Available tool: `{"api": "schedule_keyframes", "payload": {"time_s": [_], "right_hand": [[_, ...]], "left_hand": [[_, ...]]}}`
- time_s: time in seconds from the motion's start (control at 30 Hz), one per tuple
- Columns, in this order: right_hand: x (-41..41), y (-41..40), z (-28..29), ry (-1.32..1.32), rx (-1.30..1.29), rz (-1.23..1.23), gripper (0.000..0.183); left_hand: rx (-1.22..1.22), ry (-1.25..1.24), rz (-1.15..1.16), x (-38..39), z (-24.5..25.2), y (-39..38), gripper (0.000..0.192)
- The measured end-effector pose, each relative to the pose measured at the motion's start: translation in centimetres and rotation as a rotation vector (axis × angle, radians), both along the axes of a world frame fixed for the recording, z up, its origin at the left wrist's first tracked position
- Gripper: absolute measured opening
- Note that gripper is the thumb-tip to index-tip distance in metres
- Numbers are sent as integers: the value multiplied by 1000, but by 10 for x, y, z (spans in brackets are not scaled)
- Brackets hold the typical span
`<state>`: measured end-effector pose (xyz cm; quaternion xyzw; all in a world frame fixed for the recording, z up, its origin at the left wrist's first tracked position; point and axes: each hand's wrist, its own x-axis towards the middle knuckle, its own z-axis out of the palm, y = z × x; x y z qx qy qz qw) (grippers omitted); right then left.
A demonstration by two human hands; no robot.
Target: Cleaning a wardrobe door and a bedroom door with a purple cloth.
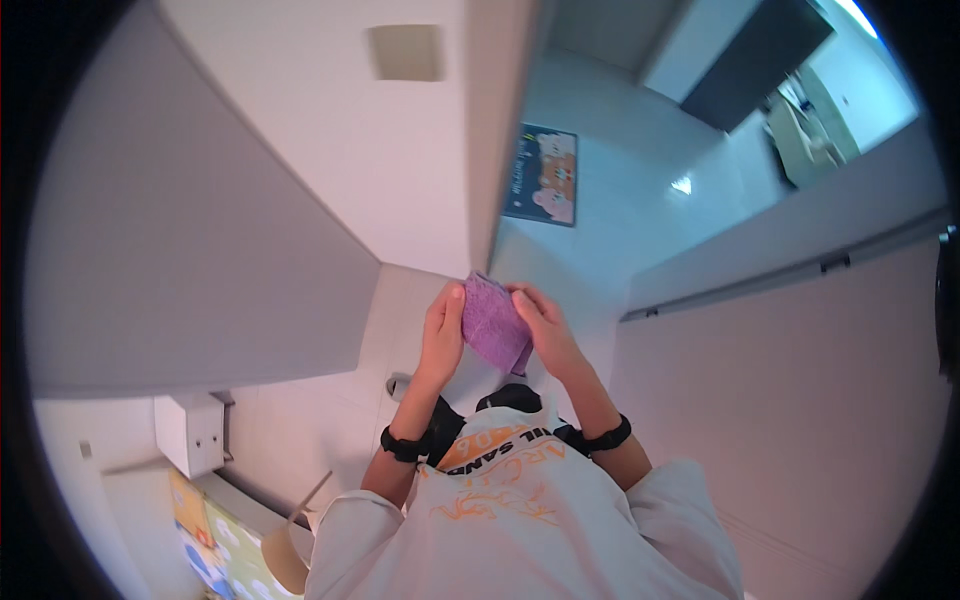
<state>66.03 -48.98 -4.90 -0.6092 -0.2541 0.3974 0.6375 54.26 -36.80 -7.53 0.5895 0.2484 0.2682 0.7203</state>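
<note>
A folded purple cloth (495,322) is held up between both hands in front of the body, above the floor. My left hand (444,322) grips its left edge, with the thumb on the near face. On the cloth's upper right side, my right hand (544,319) has its thumb and fingers closed around the edge. A corner of the cloth hangs down between the two wrists. The fingers behind the cloth are partly hidden.
A white wall with a switch plate (407,52) rises ahead. Beyond the doorway lies a floor mat (551,176) with cartoon bears. A sliding door (787,360) stands at the right, a grey panel (210,225) at the left. A white cabinet (184,435) and a chair (285,555) are at lower left.
</note>
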Motion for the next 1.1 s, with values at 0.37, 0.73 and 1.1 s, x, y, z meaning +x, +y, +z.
{"api": "schedule_keyframes", "payload": {"time_s": [0.37, 0.73, 1.1], "right_hand": [[123, -124, 38, -61, 29, -566, 26], [325, -84, 20, -252, -173, -837, 35], [562, 11, 21, 253, 56, -738, 41]], "left_hand": [[92, 25, -413, 183, 62, -92, 31], [117, 79, -430, 400, 24, -84, 36], [-343, 180, -212, 626, 60, 4, 32]]}}
